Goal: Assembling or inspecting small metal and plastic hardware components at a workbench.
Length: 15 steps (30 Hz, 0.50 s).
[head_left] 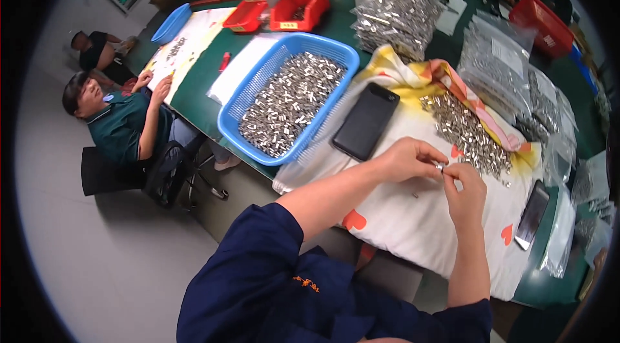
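A small shiny metal piece (440, 166) is pinched between the thumb and finger of the left hand (412, 161). The thumb and finger of the right hand (466, 185) are bent in close beside it, but whether the piece is gripped by them too cannot be told. The piece is held above a white cloth (413, 233) on which red hearts (354, 219) are printed. One loose piece (415, 195) is seen on the cloth below, and a pile of small metal bits (468, 131) is heaped just past the hands. A blue basket (352, 56) is filled with more bits. A black phone (366, 121) is laid between the basket and the left hand, and another phone (533, 215) is laid near the right edge of the cloth.

Orange writing (306, 284) is sewn on the dark blue shirt (239, 265). A pale label (288, 26) is stuck on the front of a red bin (316, 4). A white paper label (509, 52) is seen on a clear bag (481, 78) of metal bits; its print is too small to be read.
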{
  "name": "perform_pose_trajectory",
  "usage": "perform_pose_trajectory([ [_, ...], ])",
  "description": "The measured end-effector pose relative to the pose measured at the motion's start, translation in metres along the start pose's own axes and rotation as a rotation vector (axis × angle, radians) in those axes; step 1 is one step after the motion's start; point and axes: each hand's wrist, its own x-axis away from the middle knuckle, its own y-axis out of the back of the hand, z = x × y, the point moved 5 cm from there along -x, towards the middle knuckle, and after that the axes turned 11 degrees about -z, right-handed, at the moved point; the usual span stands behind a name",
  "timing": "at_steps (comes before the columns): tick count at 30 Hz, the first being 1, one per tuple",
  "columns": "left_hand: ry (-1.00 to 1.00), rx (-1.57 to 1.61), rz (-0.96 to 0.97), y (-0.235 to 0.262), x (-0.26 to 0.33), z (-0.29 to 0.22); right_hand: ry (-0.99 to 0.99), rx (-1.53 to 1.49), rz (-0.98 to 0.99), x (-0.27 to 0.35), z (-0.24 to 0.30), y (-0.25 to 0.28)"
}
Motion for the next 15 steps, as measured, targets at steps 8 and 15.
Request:
perform_pose_trajectory([
  [8,0.031,0.087,0.105,-0.008,-0.001,-0.001,-0.396,-0.312,0.189,0.000,-0.031,0.001],
  [15,-0.021,-0.067,0.075,0.002,-0.001,-0.006,-0.494,-0.279,0.249,0.001,-0.035,-0.008],
])
